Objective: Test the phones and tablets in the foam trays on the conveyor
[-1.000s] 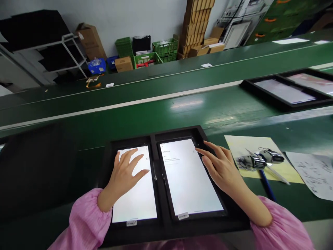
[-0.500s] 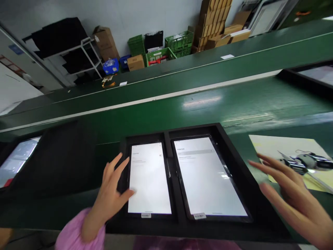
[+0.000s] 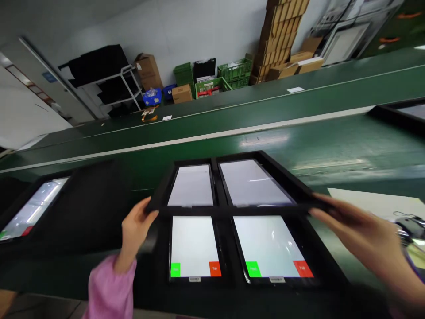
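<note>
Both hands hold a black two-compartment tray (image 3: 221,212), tilted with its near edge raised. My left hand (image 3: 134,228) pinches its left near corner, and my right hand (image 3: 361,237) grips the right near corner. Inside it lie a left tablet (image 3: 191,186) and a right tablet (image 3: 254,182) with pale screens. Below and nearer to me is a lower black tray (image 3: 227,283). Its left tablet (image 3: 193,243) and right tablet (image 3: 270,241) have white screens with green and red boxes at the bottom; the red ones read "Fail". The raised tray hides their upper parts.
At the left, another black tray holds a lit tablet (image 3: 33,208). Papers (image 3: 375,201) and a dark-and-silver device (image 3: 413,228) lie at the right. A further tray (image 3: 395,113) sits at the far right on the green bench (image 3: 265,139). Crates (image 3: 235,68) and cartons (image 3: 280,35) stand beyond.
My hands have closed on the upper tray and raised its near edge, moving it away from me. The lower tray with two tablets has come into sight.
</note>
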A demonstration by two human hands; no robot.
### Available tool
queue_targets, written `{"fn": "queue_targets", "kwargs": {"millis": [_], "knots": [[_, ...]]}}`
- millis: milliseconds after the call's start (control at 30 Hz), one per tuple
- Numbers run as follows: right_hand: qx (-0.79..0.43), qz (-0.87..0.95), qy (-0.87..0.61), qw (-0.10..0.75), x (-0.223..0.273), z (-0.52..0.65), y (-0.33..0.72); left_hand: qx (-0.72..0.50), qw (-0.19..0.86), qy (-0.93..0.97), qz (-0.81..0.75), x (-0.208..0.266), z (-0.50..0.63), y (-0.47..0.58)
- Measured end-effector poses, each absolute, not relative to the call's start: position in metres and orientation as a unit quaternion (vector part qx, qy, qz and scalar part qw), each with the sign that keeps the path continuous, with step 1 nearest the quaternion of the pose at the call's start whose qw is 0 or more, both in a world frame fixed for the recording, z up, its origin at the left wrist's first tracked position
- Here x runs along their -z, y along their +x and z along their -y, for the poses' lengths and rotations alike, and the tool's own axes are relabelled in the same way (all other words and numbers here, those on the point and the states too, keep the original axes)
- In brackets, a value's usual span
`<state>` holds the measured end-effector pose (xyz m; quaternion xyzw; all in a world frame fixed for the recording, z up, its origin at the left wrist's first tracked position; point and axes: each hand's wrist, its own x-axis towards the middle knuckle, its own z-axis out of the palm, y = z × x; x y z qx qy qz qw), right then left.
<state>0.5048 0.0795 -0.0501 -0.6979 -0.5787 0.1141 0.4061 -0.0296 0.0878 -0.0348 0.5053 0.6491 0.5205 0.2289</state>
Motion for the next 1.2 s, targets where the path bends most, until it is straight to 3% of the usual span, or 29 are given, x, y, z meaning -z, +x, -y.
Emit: {"fn": "queue_targets", "kwargs": {"millis": [167,300,667,867,1067,1200], "knots": [[-0.149,0.606,-0.660,0.419,0.051,-0.215,0.482,-0.513,0.246,0.546,-0.616,0.031,-0.221,-0.013],[-0.119,0.618,-0.658,0.413,0.074,-0.244,0.478,-0.474,0.249,0.576,-0.617,0.055,-0.226,-0.011],[-0.030,0.732,-0.591,0.339,0.096,-0.194,0.461,-0.311,0.150,0.697,-0.629,0.078,-0.168,0.004],[-0.029,0.752,-0.584,0.304,0.078,-0.166,0.453,-0.223,0.137,0.728,-0.633,0.072,-0.171,0.001],[-0.100,0.920,-0.338,0.173,0.035,-0.066,0.419,-0.189,0.132,0.732,-0.641,0.067,-0.167,0.000],[-0.088,0.957,-0.253,0.111,0.031,-0.030,0.397,-0.189,0.124,0.734,-0.640,0.066,-0.167,0.002]]}}
